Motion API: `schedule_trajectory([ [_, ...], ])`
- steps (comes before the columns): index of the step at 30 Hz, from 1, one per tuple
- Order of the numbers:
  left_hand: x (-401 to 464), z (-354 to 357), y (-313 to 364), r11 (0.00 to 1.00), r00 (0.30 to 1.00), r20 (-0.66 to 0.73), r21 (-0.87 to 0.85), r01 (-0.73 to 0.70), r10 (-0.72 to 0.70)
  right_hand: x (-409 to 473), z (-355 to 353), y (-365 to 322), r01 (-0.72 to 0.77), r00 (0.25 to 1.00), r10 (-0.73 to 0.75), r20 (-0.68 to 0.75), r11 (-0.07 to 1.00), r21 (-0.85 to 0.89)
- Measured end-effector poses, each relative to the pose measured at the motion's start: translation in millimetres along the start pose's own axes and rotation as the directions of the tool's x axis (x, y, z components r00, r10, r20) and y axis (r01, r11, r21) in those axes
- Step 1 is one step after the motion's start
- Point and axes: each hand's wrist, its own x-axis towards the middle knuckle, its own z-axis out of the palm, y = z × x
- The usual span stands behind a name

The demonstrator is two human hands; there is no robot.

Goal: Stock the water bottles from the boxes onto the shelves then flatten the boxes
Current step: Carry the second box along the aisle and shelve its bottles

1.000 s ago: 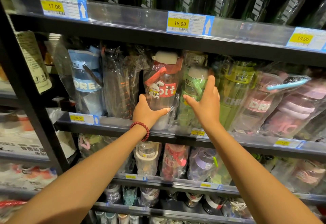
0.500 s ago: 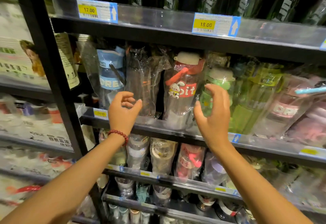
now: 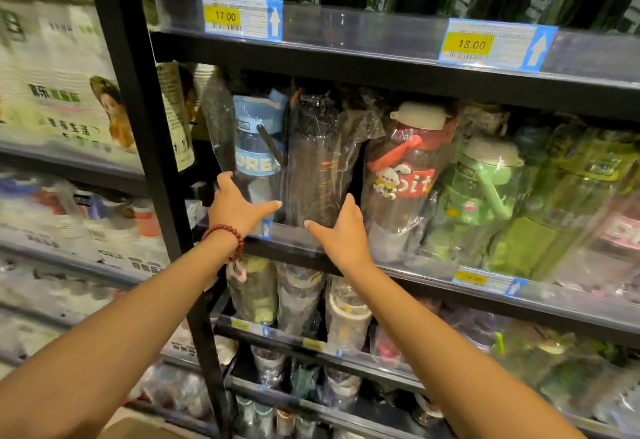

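Observation:
Plastic-wrapped water bottles stand in a row on the middle shelf (image 3: 415, 270). My left hand (image 3: 239, 210), with a red bead bracelet at the wrist, rests against the base of the blue-capped bottle (image 3: 258, 148), fingers and thumb spread. My right hand (image 3: 343, 236) touches the lower part of the dark clear bottle (image 3: 318, 161), with one finger pointing up and the thumb out to the left. Right of them stand a red bottle with a rabbit picture (image 3: 405, 175) and a green bottle (image 3: 481, 193), both untouched.
A black upright post (image 3: 145, 148) bounds the shelf on the left, with packaged goods beyond it. The shelf above (image 3: 346, 58) carries 17.00 and 18.00 price tags and dark bottles. Lower shelves (image 3: 311, 345) hold more wrapped bottles and cups. A brown surface (image 3: 138, 428) shows at the bottom edge.
Both hands left the red and green bottles and moved left to the blue-capped and dark bottles. The view swung left with them.

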Motion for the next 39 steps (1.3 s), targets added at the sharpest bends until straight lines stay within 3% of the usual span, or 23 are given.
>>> schedule_trajectory([
  [4, 11, 1, -4, 0.999, 0.998, -0.047, 0.018, -0.043, 0.044, 20, 1, 1, -0.043, 0.999, 0.043, -0.002, 0.993, 0.111],
  [14, 14, 0, -9, 0.991, 0.991, -0.022, -0.010, -0.136, 0.136, 43, 7, -8, -0.115, 0.993, 0.110, 0.045, 0.982, 0.152],
  [23, 11, 2, -8, 0.988, 0.988, -0.033, 0.030, -0.148, 0.149, 39, 16, -6, -0.063, 0.991, 0.060, -0.121, 0.998, -0.022],
  [31, 14, 3, -10, 0.988, 0.989, -0.016, 0.042, -0.149, 0.149, 40, 4, -1, -0.103, 0.993, 0.090, 0.078, 0.976, 0.191],
  [39, 13, 4, -10, 0.988, 0.988, -0.021, 0.042, -0.152, 0.153, 37, 6, 1, -0.029, 0.998, 0.039, -0.056, 0.984, 0.178],
])
